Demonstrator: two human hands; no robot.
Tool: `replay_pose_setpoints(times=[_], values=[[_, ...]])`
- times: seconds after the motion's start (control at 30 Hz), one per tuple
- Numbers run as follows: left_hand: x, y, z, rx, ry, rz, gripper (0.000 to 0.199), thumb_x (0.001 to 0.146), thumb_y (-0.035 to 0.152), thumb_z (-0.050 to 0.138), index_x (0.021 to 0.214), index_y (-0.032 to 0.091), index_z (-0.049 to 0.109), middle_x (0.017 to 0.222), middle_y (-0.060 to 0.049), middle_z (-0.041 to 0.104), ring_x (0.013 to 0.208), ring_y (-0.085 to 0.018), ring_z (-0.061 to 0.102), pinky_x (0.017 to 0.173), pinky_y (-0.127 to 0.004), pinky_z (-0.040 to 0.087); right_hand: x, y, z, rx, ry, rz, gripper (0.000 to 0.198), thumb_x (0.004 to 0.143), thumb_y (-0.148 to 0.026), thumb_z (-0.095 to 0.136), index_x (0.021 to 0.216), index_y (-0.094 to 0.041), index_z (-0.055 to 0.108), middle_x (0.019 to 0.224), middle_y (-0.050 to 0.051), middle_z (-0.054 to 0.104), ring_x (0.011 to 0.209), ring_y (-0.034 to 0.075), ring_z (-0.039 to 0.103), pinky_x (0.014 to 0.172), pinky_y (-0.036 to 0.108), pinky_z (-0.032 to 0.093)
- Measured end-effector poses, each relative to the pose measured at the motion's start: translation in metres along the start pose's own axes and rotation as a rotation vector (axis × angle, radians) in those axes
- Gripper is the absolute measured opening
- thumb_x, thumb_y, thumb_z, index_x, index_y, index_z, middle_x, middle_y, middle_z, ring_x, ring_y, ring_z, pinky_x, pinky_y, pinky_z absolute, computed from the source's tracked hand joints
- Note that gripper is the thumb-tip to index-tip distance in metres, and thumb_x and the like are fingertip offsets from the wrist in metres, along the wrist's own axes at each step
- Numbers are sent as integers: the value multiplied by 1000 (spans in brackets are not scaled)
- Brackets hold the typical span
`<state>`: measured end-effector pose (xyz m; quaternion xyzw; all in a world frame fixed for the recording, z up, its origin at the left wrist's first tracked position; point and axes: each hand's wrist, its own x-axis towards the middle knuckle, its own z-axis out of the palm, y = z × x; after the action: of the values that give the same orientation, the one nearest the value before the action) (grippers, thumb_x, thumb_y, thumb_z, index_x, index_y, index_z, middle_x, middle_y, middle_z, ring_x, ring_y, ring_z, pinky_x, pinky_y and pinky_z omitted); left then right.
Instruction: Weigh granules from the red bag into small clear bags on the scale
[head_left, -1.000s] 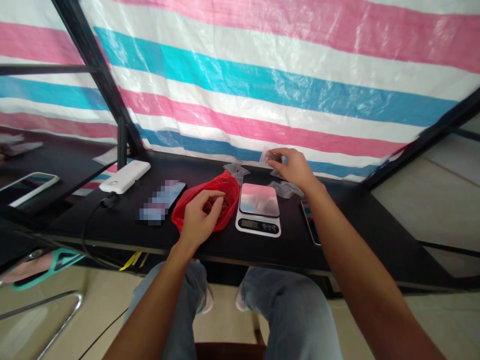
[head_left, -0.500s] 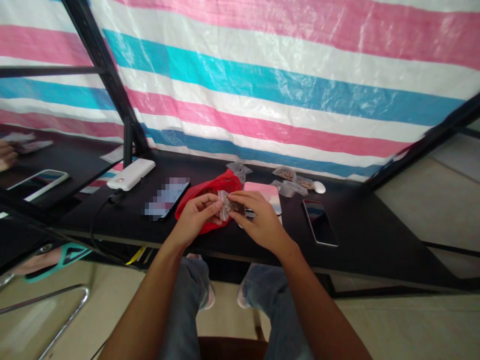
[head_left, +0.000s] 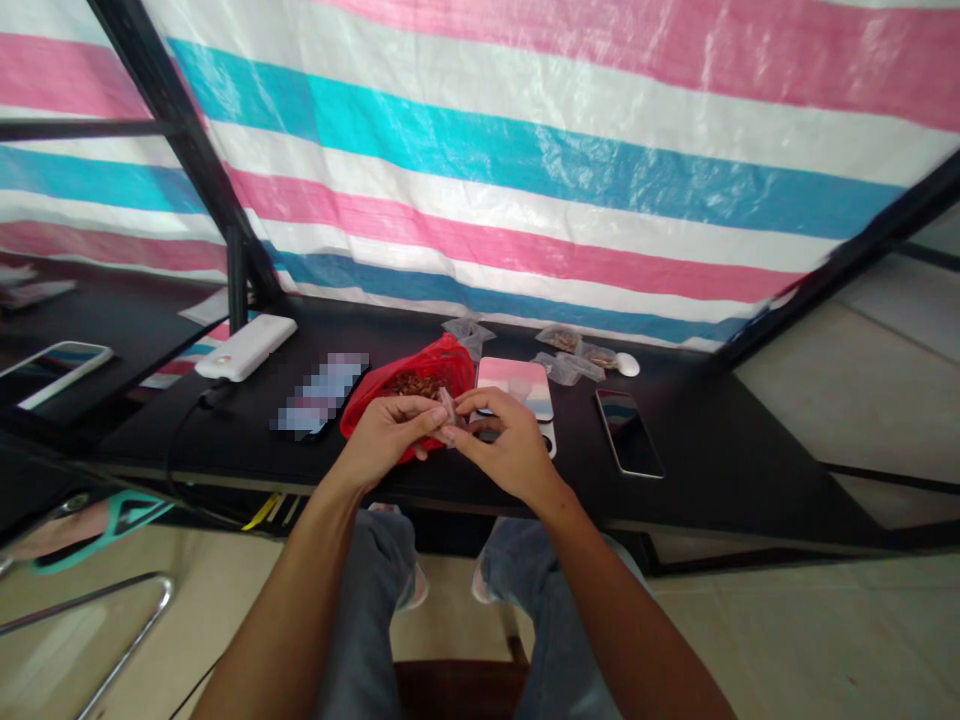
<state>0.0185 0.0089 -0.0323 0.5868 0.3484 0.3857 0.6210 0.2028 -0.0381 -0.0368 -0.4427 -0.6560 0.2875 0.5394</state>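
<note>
A small clear plastic bag (head_left: pixel 448 404) is pinched between the fingertips of my two hands, its contents mostly hidden by my fingers. My left hand (head_left: pixel 386 435) closes on the bag's left side, and my right hand (head_left: pixel 510 440) grips it from the right. Just behind and below them, a red plastic bag (head_left: pixel 367 395) lies open on the black table, with small brown pieces (head_left: pixel 420 386) inside. Beside my right hand sits a flat square device with a shiny top (head_left: pixel 525 378) that mirrors the striped sheet; its lower part is partly covered by my hand.
Several filled clear bags (head_left: pixel 561 340) lie at the back with a white round object (head_left: pixel 627 364). A phone (head_left: pixel 628 432) rests at right; another phone (head_left: pixel 319 395), its screen blurred, at left. A white power bank (head_left: pixel 247 347) with a cable stands farther left. A striped sheet (head_left: pixel 487 230) hangs behind.
My fingers have drawn closer around the small bag, which now shows less. More of the brown pieces in the red bag are visible. The view has shifted slightly.
</note>
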Motion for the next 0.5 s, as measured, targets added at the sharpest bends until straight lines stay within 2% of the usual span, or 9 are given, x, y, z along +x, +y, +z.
replay_pose_setpoints(times=[0.1,0.27,0.37,0.5], values=[[-1,1,0,28,-13,-35,38,76,55,88,84,17,84,83,-9,82,69,-15,73,53,-18,54,-2,0,-2,11,12,38,18,86,-36,77,90,-22,67,102,6,73,87,18,73,70,30,66],[-1,-1,2,28,1,-66,40,73,54,90,91,18,86,90,-10,84,80,-19,78,63,-20,61,-3,3,1,32,27,53,11,87,-31,73,90,-22,67,107,8,76,93,20,76,74,32,69],[1,-3,3,18,20,-67,43,72,53,91,97,18,86,93,-10,84,80,-18,78,67,-22,63,-4,5,0,42,20,50,12,87,-30,73,93,-21,68,110,9,77,97,21,77,79,34,69],[3,-4,6,7,86,-57,47,66,54,94,92,16,85,91,-10,83,75,-17,76,65,-23,62,-4,4,-1,47,-17,61,19,85,-31,76,100,-21,72,116,9,78,103,22,77,87,37,69]])
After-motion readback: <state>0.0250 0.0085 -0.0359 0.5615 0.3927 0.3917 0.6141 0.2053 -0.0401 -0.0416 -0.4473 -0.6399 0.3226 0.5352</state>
